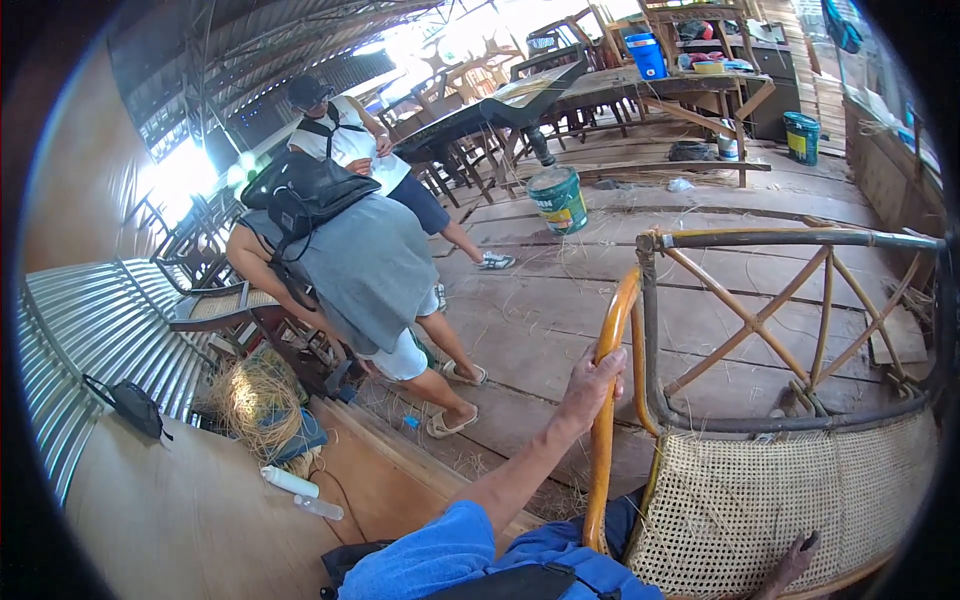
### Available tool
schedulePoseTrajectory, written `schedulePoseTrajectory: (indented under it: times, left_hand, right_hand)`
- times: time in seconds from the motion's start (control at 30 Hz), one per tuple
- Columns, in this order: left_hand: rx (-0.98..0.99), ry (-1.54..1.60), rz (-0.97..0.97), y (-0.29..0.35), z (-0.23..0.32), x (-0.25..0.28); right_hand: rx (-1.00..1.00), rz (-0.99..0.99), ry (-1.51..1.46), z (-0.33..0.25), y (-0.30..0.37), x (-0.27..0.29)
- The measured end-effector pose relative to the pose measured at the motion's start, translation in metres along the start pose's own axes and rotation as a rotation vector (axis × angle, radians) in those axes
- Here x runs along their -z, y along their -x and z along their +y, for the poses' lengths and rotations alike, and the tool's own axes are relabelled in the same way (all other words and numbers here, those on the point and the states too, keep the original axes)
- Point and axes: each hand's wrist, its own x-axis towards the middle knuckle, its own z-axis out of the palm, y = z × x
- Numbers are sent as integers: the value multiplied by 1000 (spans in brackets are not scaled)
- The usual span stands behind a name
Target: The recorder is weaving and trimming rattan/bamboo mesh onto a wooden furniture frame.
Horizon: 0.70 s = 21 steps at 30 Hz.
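Observation:
A rattan chair frame with dark poles (790, 238) and crossed light canes (760, 325) stands in front of me at the right. Its curved, glossy orange armrest (603, 450) rises beside my body, and my left hand (592, 385) is closed around its upper part. Woven cane webbing (740, 490) covers the panel below the crossed canes. At the lower right, my right hand (795, 565) lies against this webbing. Its fingers look drawn together, with a small dark tip at their end; what they hold, if anything, I cannot make out.
A bent-over person in grey (350, 265) works at the left, another person in white (345, 140) behind. Nearby are a straw bundle (258, 400), a bottle (290, 481) and a wooden board (200, 520). A green bucket (558, 200) stands on the plank floor (520, 330); farther back are workbenches (650, 85).

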Motion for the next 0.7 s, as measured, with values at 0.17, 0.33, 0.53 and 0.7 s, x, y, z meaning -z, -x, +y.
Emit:
schedulePoseTrajectory:
  times: [0.17,0.33,0.53,0.7]
  left_hand:
    - [-34,-7,7,-2,-1,3]
    - [-46,-9,39,2,2,2]
    - [-82,-176,93,8,-4,-2]
    - [-136,-197,70,10,3,-6]
  right_hand:
    - [-15,-28,-51,-4,-7,-6]
    - [-33,-56,-92,-4,-9,-4]
    - [40,13,-117,19,-12,-13]
    - [1,-46,-25,1,-9,-3]
